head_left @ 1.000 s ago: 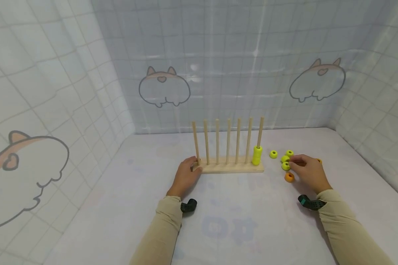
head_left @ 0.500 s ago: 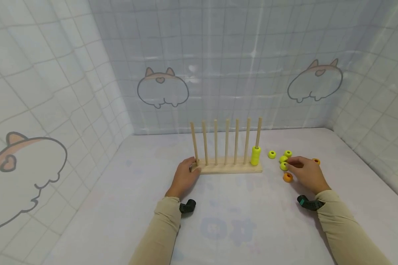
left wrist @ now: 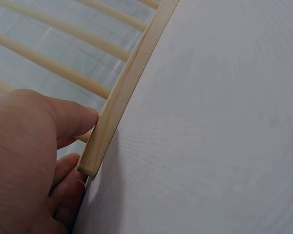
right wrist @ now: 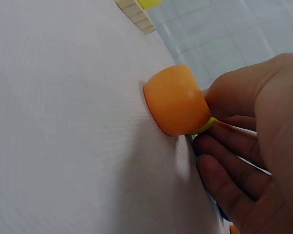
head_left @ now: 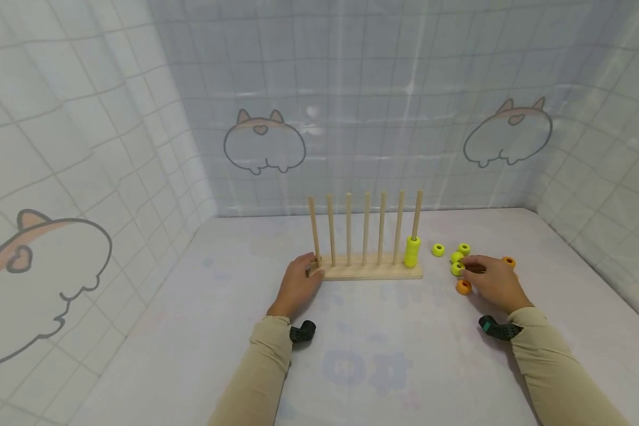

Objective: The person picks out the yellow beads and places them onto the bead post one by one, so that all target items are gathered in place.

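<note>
Tile-patterned walls (head_left: 378, 89) are enclosing a pale worktop (head_left: 191, 355). The left hand (head_left: 296, 287) is gripping the peg rack (head_left: 370, 273); the right hand (head_left: 493, 281) is reaching a yellow bead (head_left: 455, 270), the pinch unclear. Working well is probably meaning squeezing squarely, without nudging the orange bead (head_left: 463, 287) beside the thumb.

The left hand (head_left: 298, 284) covers the left end of the peg rack (head_left: 373, 273). Right of the peg rack, in the right wrist view, an orange bead (right wrist: 177, 100) hides most of a yellow bead (right wrist: 203, 126) and the thumb tip of the right hand (head_left: 494, 283), leaving any pinch unclear.
</note>
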Action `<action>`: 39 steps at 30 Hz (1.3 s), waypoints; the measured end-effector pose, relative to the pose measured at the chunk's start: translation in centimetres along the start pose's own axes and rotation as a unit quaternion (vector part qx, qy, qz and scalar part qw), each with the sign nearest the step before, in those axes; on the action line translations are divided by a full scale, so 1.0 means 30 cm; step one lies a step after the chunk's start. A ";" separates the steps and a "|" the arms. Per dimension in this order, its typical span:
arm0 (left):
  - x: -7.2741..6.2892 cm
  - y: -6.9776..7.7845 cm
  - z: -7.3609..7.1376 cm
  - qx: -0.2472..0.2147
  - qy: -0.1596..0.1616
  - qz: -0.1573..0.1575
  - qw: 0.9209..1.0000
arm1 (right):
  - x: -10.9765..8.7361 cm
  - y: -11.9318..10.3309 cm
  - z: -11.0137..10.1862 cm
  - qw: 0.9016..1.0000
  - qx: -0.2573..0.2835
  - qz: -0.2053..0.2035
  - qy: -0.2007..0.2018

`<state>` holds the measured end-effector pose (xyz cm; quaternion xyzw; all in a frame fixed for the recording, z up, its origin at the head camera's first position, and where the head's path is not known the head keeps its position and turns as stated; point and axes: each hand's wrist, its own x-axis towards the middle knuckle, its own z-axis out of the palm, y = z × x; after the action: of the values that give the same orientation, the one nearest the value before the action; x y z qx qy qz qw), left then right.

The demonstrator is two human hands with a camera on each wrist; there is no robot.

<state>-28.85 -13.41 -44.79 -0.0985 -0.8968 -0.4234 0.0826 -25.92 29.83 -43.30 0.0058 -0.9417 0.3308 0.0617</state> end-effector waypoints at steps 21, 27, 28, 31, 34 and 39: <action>-0.001 0.000 -0.003 0.013 0.001 0.004 1.000 | 0.007 0.002 0.019 0.999 -0.006 -0.013 0.041; 0.004 0.005 -0.004 0.013 -0.004 0.002 1.000 | 0.006 0.006 0.019 0.999 -0.004 -0.010 0.038; 0.005 0.005 -0.004 0.012 -0.005 0.002 1.000 | 0.006 0.007 0.019 0.999 -0.003 -0.010 0.038; 0.006 0.005 -0.005 0.011 -0.006 0.002 1.000 | 0.005 0.007 0.016 0.999 0.000 -0.012 0.037; 0.005 0.003 -0.005 0.011 -0.005 0.002 1.000 | 0.003 0.003 0.015 0.999 0.001 -0.013 0.036; 0.006 -0.003 -0.001 0.016 -0.002 0.011 1.000 | -0.002 -0.005 0.016 0.999 0.002 -0.013 0.030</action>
<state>-29.04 -13.49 -44.80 -0.1078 -0.9026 -0.4076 0.0867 -25.92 29.41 -43.59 0.0081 -0.9386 0.3320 0.0939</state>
